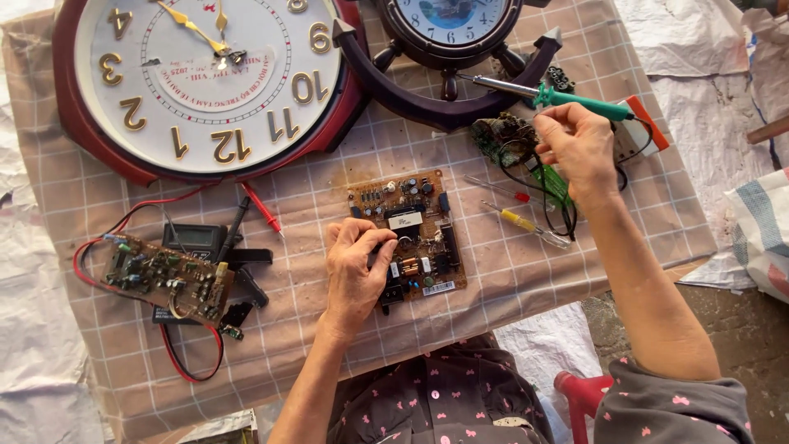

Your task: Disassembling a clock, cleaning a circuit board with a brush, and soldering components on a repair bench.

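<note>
Resting on a brown circuit board (411, 234) at the middle of the checked cloth (526, 279), the left hand (355, 275) curls its fingers onto the board's edge — the right hand (575, 148), well apart, pinches a green-handled soldering iron (559, 97) near the ship's-wheel clock (452, 49).

Under your left grip (355, 267) lies a matt brown circuit board (408, 234) with glossy plastic parts. By your right grip (575, 144), the soldering iron (567, 99) has a smooth green plastic handle and dull metal tip. Checked woven cloth (493, 271), stained, covers the tabletop.
</note>
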